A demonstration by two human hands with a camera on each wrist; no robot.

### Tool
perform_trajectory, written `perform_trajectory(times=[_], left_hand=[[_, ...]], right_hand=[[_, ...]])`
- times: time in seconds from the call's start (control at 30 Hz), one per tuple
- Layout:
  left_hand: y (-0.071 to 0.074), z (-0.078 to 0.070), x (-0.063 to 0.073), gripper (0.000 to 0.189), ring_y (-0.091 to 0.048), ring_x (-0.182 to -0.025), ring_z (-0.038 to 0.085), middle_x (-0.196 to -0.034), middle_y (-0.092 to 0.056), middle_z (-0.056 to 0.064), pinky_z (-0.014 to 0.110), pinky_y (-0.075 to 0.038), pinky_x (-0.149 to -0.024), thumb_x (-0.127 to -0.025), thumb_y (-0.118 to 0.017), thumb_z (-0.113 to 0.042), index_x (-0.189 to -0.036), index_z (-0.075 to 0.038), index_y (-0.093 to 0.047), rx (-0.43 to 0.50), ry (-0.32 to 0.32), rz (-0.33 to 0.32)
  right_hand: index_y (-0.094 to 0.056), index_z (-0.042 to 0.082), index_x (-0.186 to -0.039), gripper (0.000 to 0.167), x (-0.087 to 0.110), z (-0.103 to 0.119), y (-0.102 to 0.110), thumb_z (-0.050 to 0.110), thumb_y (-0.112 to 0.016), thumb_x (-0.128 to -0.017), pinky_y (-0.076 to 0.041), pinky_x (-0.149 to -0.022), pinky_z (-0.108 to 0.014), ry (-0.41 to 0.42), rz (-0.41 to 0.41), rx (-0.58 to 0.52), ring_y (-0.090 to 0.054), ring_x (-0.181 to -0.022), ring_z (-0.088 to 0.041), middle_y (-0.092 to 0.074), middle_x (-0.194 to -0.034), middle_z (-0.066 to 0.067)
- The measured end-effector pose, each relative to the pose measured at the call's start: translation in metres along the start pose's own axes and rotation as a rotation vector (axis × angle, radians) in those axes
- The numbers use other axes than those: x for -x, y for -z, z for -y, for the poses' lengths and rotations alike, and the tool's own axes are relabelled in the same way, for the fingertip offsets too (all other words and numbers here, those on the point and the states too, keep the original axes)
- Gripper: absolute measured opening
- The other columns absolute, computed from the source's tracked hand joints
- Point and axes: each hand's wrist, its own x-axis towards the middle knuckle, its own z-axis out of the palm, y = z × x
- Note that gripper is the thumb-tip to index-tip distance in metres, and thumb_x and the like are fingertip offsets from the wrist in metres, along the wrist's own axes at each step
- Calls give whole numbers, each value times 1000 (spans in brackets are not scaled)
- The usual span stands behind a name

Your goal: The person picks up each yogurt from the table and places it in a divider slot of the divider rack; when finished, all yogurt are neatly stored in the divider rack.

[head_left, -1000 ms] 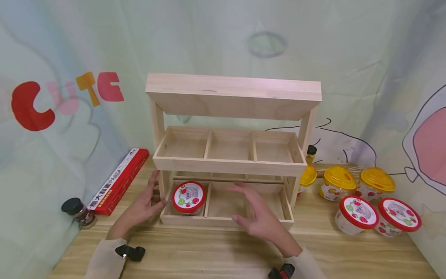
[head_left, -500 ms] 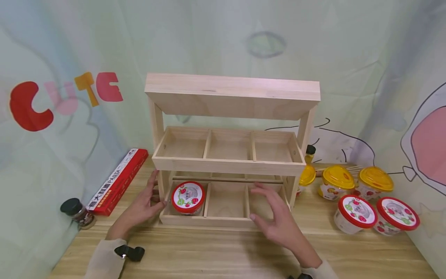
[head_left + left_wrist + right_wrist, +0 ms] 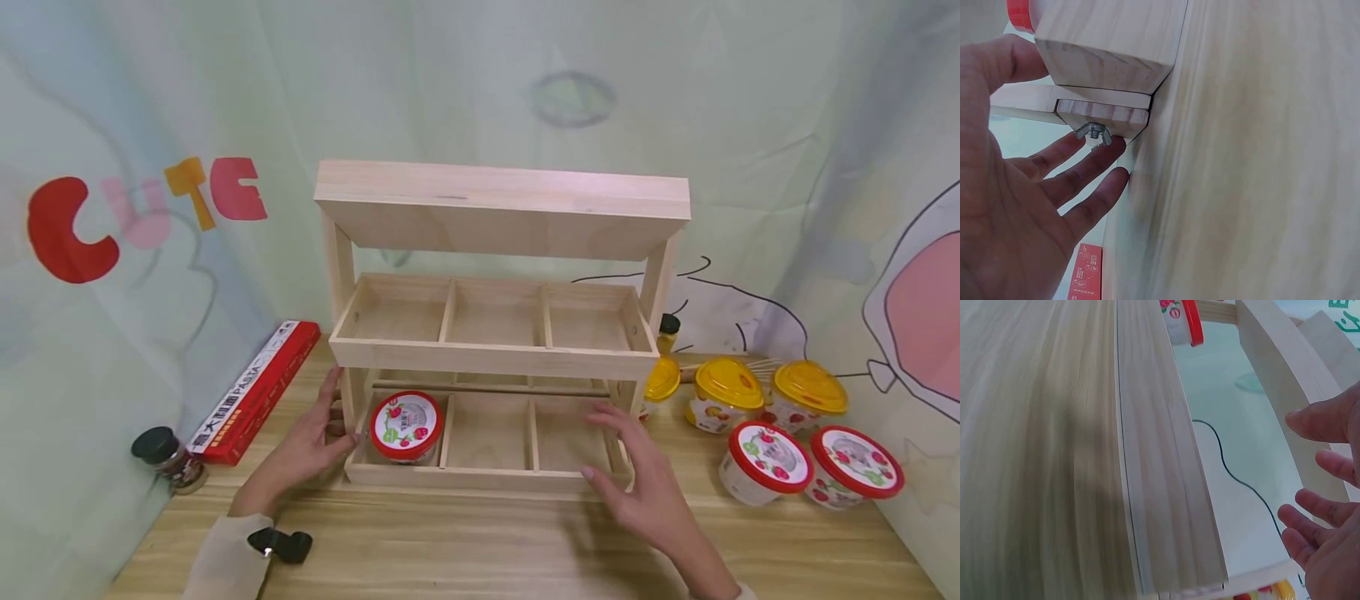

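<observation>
Backdrop (image 3: 465,83): pale printed cloth behind the wooden rack (image 3: 502,185); a wood-grain tabletop (image 3: 450,550) lies under the rack and reaches forward of it.
Left hand (image 3: 303,450): at the rack's left end, fingers loosely spread, thumb at the lower tray (image 3: 465,477); fingertips reach a wing nut (image 3: 1094,131) on the post; how firmly they press I cannot tell; a knock there might loosen the joint, a hard pull skew the rack.
Right hand (image 3: 645,492): wide, thumb well apart from fingers, holding nothing; it is by the right end of the rack's lower tray; contact with the rim is unclear; raised too close in, it could bump the upper tray (image 3: 495,360).
Red-lidded cup (image 3: 406,425): upright in the rack's lower left compartment, lid above the front board; a jolt could slide or tip it.
Rack's right: yellow-lidded cups (image 3: 727,392) near, red-lidded pair (image 3: 768,454) farther forward; a sideways sweep might topple them.
Rack's left: red pasta box (image 3: 255,392) slanting away, black-capped jar (image 3: 168,458) beyond; elbow room looks limited.
Room: widest forward of the rack; tightest between its trays.
</observation>
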Motion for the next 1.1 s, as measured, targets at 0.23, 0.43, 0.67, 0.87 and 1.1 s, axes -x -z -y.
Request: perform_trajectory(times=[0.23, 0.43, 0.67, 0.87, 1.1], left_hand=[[0, 0, 0, 118, -70, -114, 57, -149, -46, 42, 61, -66, -87, -92, -74, -1, -172, -23, 10, -8, 14, 3], [-1, 0, 0, 118, -69, -118, 58, -153, -42, 42, 62, -66, -89, -93, -73, -3, -172, -25, 11, -13, 45, 17], [0, -1, 0, 118, -71, -115, 57, -150, -45, 43, 60, -67, -86, -92, -74, -2, -171, -22, 10, -7, 19, 10], [0, -2, 0, 118, -71, -115, 56, -150, -45, 42, 60, -67, -87, -92, -75, -2, -171, -22, 11, -7, 27, 14], [-1, -1, 0, 118, -69, -118, 57, -152, -42, 42, 61, -66, -89, -93, -74, -3, -172, -24, 12, -20, 47, 19]], right_hand=[[-60, 23, -146, 73, 11, -8, 12, 5, -89, -81, -43, -111, -12, -41, -47, 50, -57, -142, -17, -60, -157, -4], [-58, 20, -150, 74, 19, -15, 22, 7, -88, -84, -47, -105, -14, -89, -57, 86, -57, -135, -7, -62, -155, -9], [-59, 7, -147, 70, 24, -21, 34, 4, -87, -84, -43, -103, -11, -150, -100, 94, -53, -132, 1, -63, -150, -12], [-58, 3, -147, 72, 28, -28, 46, -1, -86, -81, -36, -102, -2, -167, -159, 106, -49, -127, 9, -64, -145, -18], [-57, 2, -146, 73, 33, -32, 64, 0, -88, -81, -29, -102, 4, -223, -195, 178, -40, -128, 18, -64, -144, -19]])
